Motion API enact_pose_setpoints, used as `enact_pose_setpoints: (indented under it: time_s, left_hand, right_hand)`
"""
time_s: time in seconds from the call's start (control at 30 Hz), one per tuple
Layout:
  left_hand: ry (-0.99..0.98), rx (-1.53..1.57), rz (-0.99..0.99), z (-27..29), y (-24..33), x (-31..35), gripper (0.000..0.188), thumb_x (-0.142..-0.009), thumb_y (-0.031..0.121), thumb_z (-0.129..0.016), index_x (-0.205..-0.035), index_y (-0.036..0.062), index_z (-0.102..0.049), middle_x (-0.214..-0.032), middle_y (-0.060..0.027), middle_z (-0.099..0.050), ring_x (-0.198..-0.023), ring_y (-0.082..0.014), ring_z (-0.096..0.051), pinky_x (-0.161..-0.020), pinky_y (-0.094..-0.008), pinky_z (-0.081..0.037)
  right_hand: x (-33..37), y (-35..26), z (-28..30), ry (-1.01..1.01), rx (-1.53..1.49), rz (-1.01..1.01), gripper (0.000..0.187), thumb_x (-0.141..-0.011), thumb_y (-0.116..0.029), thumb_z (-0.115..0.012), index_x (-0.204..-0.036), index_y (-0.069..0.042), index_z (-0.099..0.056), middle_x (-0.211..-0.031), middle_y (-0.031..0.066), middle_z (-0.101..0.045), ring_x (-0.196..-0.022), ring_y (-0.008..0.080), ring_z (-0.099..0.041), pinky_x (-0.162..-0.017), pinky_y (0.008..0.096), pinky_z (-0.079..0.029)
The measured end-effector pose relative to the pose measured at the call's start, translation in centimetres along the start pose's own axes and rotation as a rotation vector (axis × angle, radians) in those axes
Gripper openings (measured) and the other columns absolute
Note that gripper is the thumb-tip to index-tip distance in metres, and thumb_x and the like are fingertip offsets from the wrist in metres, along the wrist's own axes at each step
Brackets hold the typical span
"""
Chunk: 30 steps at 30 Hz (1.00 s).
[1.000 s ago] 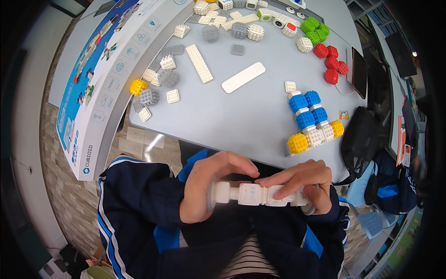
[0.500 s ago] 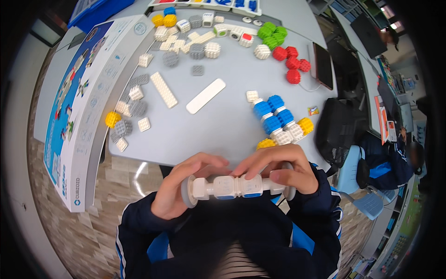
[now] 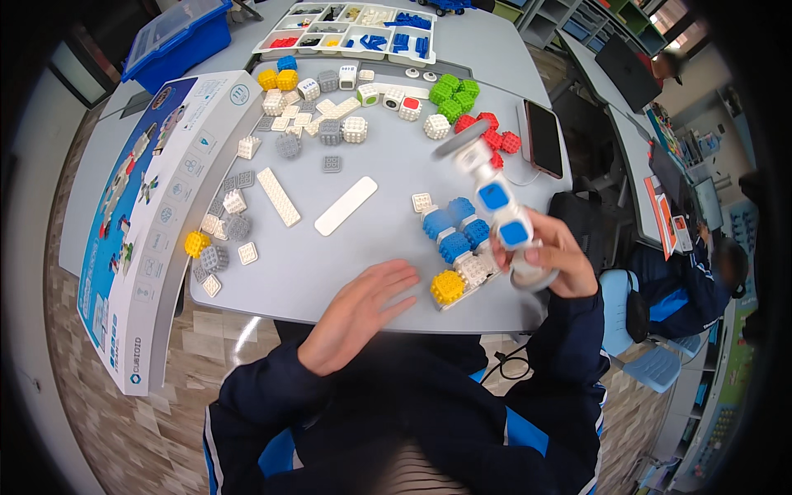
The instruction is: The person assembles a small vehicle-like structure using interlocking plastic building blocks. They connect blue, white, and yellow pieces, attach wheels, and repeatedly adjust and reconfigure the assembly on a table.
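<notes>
My right hand (image 3: pixel 559 254) is closed around the near end of a white wheel-and-block assembly (image 3: pixel 505 210). It has two blue-faced cubes in the middle and a grey wheel at each end. It is tilted up, its far wheel blurred in front of the red blocks (image 3: pixel 510 143). Beneath and beside it lies a build of blue blocks (image 3: pixel 454 247) with white blocks (image 3: pixel 472 268) and a yellow block (image 3: pixel 447 286) at its near end. My left hand (image 3: pixel 363 309) is open and holds nothing, its fingers stretched out over the table's near edge.
Loose grey and white blocks lie at the left and back, near a long white plate (image 3: pixel 346 206) and a studded beam (image 3: pixel 278 197). A large box (image 3: pixel 165 223) leans along the left edge. A parts tray (image 3: pixel 346 35) stands behind; a phone (image 3: pixel 543 139) lies right.
The wheel assembly was level between both hands near my body. My left hand has let go; my right hand has carried it forward and right and turned it upright-slanted.
</notes>
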<state>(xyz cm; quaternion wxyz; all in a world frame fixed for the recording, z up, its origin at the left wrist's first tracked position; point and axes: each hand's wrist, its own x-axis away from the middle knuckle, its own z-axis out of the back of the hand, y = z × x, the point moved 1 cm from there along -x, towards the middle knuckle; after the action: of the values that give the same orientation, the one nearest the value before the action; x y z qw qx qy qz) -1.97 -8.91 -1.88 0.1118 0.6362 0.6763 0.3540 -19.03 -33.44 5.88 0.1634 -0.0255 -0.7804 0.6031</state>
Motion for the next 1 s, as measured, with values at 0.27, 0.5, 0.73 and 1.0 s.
enact_pose_setpoints:
  time_s: [0.27, 0.5, 0.73, 1.0]
  left_hand:
    - [-0.096, -0.15, 0.295, 0.6, 1.1, -7.2, 0.058, -0.108, 0.04, -0.054, -0.143, -0.0061, -0.047, -0.145, -0.0204, -0.054, -0.136, -0.025, -0.054, -0.118, -0.0376, -0.042]
    - [-0.101, -0.201, 0.278, -1.0, 2.0, -9.9, 0.062, -0.107, 0.051, -0.051, -0.142, -0.0003, -0.051, -0.131, -0.0145, -0.064, -0.121, -0.0199, -0.064, -0.105, -0.0345, -0.051]
    - [-0.136, -0.461, 0.358, 1.2, 3.8, -8.5, 0.059, -0.102, 0.051, -0.061, -0.134, 0.0022, -0.059, -0.113, -0.008, -0.073, -0.094, -0.0146, -0.073, -0.086, -0.0279, -0.058]
    - [-0.229, -0.52, 0.268, 2.3, 5.8, -8.5, 0.053, -0.095, 0.034, -0.075, -0.13, -0.0032, -0.063, -0.121, -0.0108, -0.071, -0.106, -0.0153, -0.071, -0.097, -0.0284, -0.055]
  right_hand:
    - [-3.9, 2.0, 7.1, 0.294, 0.263, -0.119, 0.04, -0.098, -0.029, -0.068, -0.123, 0.002, -0.062, -0.098, 0.0075, -0.071, -0.098, 0.0178, -0.068, -0.095, 0.0326, -0.053]
    - [-3.1, 3.8, 6.2, 0.149, -0.118, -0.157, 0.049, -0.099, -0.028, -0.066, -0.131, 0.007, -0.056, -0.1, 0.0105, -0.069, -0.099, 0.0294, -0.073, -0.094, 0.0405, -0.059]
    - [-2.6, 4.8, 4.5, 0.079, -0.004, -0.174, 0.05, -0.095, -0.023, -0.07, -0.134, 0.005, -0.057, -0.108, 0.0109, -0.07, -0.099, 0.0219, -0.072, -0.091, 0.0346, -0.058]
    - [-6.5, 4.5, 3.8, 0.031, 0.123, -0.099, 0.051, -0.094, -0.019, -0.07, -0.139, 0.003, -0.059, -0.111, 0.0102, -0.074, -0.102, 0.0136, -0.069, -0.092, 0.0269, -0.052]
